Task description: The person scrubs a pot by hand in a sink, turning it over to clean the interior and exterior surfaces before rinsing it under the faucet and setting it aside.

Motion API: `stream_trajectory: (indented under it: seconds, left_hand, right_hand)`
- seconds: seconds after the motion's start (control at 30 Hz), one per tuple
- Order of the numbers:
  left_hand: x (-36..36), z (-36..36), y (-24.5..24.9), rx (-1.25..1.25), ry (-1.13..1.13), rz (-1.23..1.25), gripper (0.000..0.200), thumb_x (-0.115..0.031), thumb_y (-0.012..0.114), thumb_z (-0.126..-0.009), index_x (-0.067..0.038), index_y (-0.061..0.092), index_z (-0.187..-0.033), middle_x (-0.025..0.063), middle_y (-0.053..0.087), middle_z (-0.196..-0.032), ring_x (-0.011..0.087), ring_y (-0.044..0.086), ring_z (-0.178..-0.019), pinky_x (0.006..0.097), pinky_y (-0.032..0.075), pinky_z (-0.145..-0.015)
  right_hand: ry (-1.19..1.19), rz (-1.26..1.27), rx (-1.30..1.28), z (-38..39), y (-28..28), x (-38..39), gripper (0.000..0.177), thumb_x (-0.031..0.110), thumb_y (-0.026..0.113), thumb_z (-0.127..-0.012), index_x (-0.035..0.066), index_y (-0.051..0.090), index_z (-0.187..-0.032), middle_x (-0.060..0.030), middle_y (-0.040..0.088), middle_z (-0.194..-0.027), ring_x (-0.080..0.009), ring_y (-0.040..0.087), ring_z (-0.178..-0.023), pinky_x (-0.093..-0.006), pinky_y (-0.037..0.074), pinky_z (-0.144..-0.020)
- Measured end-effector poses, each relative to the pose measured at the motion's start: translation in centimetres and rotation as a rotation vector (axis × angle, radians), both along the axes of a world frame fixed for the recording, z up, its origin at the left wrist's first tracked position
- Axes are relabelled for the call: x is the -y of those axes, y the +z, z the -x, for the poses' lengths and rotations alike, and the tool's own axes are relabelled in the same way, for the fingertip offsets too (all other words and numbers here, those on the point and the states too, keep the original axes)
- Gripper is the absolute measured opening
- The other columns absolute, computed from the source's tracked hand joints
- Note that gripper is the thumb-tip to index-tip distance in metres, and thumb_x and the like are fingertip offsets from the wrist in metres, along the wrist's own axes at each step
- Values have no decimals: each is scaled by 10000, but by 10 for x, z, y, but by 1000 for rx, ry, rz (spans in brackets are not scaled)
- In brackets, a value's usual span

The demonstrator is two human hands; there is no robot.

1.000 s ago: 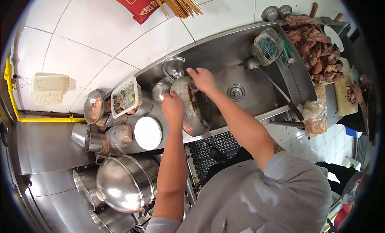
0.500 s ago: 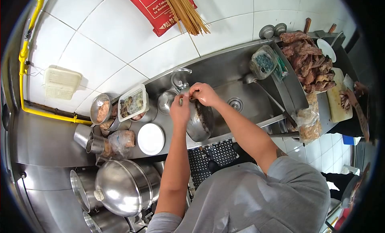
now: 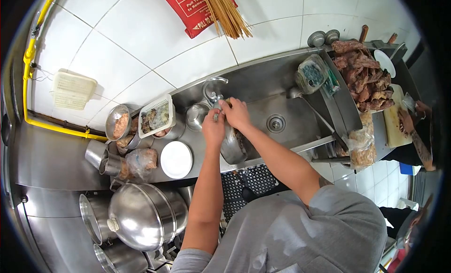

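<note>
Pot [image 3: 233, 153] left of sink drain [image 3: 276, 124]

White plates [image 3: 176, 159] on steel counter [image 3: 198, 145]

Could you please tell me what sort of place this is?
Probably a commercial kitchen: there is a steel sink, a large pile of meat beside a cutting board, and a big domed pot.

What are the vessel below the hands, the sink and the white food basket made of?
The vessel looks like metal, perhaps stainless steel: silvery, shiny, with dark stains. The sink seems satin stainless steel: grey with soft reflections. The basket is probably matt plastic, judging by its pale perforated sides.
</note>
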State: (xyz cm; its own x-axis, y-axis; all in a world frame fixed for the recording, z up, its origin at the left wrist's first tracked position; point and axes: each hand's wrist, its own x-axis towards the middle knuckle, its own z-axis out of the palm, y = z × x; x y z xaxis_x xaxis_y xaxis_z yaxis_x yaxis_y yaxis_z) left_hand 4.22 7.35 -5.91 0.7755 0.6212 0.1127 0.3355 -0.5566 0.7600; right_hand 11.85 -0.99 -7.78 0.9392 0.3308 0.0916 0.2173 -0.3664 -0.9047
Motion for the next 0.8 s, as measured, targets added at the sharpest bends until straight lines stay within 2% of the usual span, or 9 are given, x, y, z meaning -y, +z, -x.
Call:
stream_trajectory:
  seconds: [0.1,0.23,0.3,0.33,0.4,0.43,0.5,0.67,0.8]
  left_hand:
    - [0,-1,-2,4,-23,-24,181,-256,664,-889,-88,643,-952,216,661,-856,401,625,-818,467,465,-719]
    - [0,0,-1,36,-29,-35,170,-252,661,-889,-94,645,-948,218,661,-858,396,627,-814,468,464,-718]
    - [3,2,6,18,-16,-40,242,-323,645,-916,-82,635,-940,157,686,-803,264,636,-736,381,480,-705]
    - [3,2,5,15,-15,-42,242,-323,645,-916,-82,635,-940,157,686,-803,264,636,-736,381,480,-705]
    - [4,1,4,148,136,-144,378,-397,583,-945,-22,634,-933,215,689,-876,367,659,-829,445,480,-761]
    - [1,1,1,145,139,-144,378,-397,583,-945,-22,634,-933,215,689,-876,367,659,-829,445,480,-761]
    - [-4,-4,1,-67,237,-58,484,-429,509,-973,39,627,-930,274,675,-943,458,636,-924,493,470,-817]
    - [-8,1,6,-237,176,-69,516,-425,461,-990,61,626,-937,314,658,-928,492,619,-924,518,470,-816]
    - [-5,-4,11,-235,193,-128,506,-406,438,-999,57,608,-889,336,647,-911,508,613,-905,560,458,-794]
  right_hand:
    - [-75,21,16,-11,-3,-11,508,500,567,-923,0,645,-884,-230,658,-916,-401,599,-922,-459,444,-865]
    - [89,-40,-132,-20,13,-2,513,481,527,-956,-4,637,-833,-228,671,-831,-383,649,-846,-477,476,-748]
    - [163,-56,-165,-27,19,5,520,477,513,-964,-8,637,-823,-232,674,-831,-391,657,-825,-489,480,-721]
    - [111,-35,-65,-35,15,8,528,482,492,-967,-7,644,-840,-239,675,-864,-409,654,-855,-500,486,-749]
    - [68,-13,36,-38,7,13,537,487,471,-969,-7,651,-857,-246,676,-897,-427,651,-884,-511,493,-778]
    - [167,105,75,-31,6,19,520,461,454,-980,-1,663,-863,-251,674,-899,-434,646,-885,-519,493,-791]
    - [240,285,54,-15,9,19,487,412,429,-995,14,673,-859,-251,673,-898,-443,642,-874,-529,499,-805]
    - [109,211,37,8,10,16,473,415,458,-982,20,642,-798,-216,683,-854,-434,653,-818,-526,509,-746]
    - [109,197,295,50,0,36,413,364,471,-973,41,640,-780,-208,679,-817,-405,665,-775,-520,514,-659]
